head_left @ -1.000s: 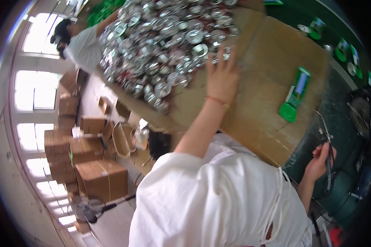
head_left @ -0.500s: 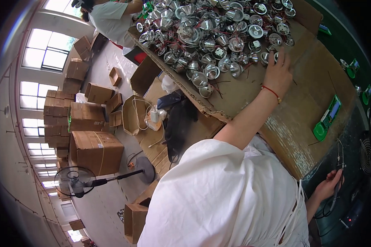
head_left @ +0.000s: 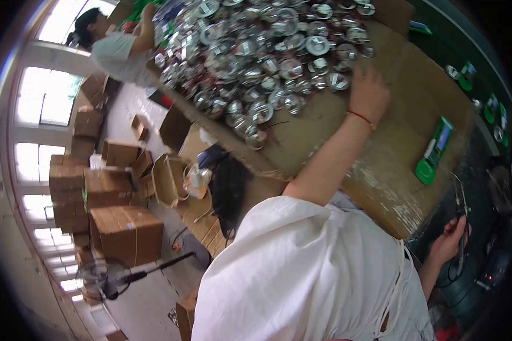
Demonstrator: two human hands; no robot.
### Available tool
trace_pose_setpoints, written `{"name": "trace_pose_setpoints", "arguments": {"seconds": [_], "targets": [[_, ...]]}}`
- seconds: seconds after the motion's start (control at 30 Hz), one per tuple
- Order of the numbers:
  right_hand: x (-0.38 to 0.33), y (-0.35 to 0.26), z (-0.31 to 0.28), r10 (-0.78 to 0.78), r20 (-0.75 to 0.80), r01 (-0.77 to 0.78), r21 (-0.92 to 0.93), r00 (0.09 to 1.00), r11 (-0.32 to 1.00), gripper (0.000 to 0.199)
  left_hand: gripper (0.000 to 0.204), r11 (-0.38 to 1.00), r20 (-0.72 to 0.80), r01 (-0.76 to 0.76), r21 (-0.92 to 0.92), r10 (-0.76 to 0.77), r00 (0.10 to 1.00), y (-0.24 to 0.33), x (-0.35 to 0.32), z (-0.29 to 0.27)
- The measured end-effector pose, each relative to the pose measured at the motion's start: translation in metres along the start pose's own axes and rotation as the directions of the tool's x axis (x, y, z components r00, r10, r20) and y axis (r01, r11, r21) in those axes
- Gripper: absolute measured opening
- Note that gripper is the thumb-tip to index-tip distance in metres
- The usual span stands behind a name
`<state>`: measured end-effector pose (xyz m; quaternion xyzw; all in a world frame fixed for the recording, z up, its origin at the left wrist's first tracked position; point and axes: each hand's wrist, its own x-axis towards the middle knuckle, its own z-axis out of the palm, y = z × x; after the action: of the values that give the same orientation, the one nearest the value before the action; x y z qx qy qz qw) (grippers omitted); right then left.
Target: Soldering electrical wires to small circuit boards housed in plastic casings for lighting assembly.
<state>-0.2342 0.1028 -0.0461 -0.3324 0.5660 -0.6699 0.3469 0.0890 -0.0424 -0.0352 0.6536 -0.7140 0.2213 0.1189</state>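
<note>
My left hand (head_left: 371,94), with a red cord round its wrist, reaches over a cardboard sheet (head_left: 404,108) at the edge of a large heap of shiny lamp reflector cups (head_left: 250,51). Its fingers are stretched out and slightly blurred, beside one reflector cup (head_left: 338,82); what lies under them is hidden. At the lower right, my right hand (head_left: 448,240) is closed round a soldering iron (head_left: 459,213) with a thin metal tip and a dark cable. A green handheld part with a strip-like board (head_left: 435,150) lies on the cardboard between my hands.
More green parts (head_left: 491,108) lie on the dark green bench at right. A black device with a red light (head_left: 491,277) sits beside the right hand. Left are a standing fan (head_left: 105,278), cartons (head_left: 125,233) and a black bag (head_left: 231,184). A co-worker (head_left: 116,54) is at far left.
The whole view has shifted, so the heap and cardboard appear further left. My left hand stays by the heap's edge, its fingers now covering a cup seen before. The right hand keeps the soldering iron.
</note>
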Motion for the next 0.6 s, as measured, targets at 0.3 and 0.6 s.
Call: {"name": "trace_pose_setpoints", "arguments": {"seconds": [0.3,0.6], "targets": [[-0.021,-0.033,0.027,-0.015,0.223,0.026,-0.048,0.975,0.999,0.017,0.013,0.417,0.437,0.402,-0.815,-0.013,0.899,0.05,-0.033,-0.081],[-0.015,-0.024,0.035,-0.064,0.366,0.109,-0.103,0.929,0.989,0.016,0.009,0.417,0.301,0.243,-0.876,0.077,0.951,0.074,-0.043,-0.075]]}}
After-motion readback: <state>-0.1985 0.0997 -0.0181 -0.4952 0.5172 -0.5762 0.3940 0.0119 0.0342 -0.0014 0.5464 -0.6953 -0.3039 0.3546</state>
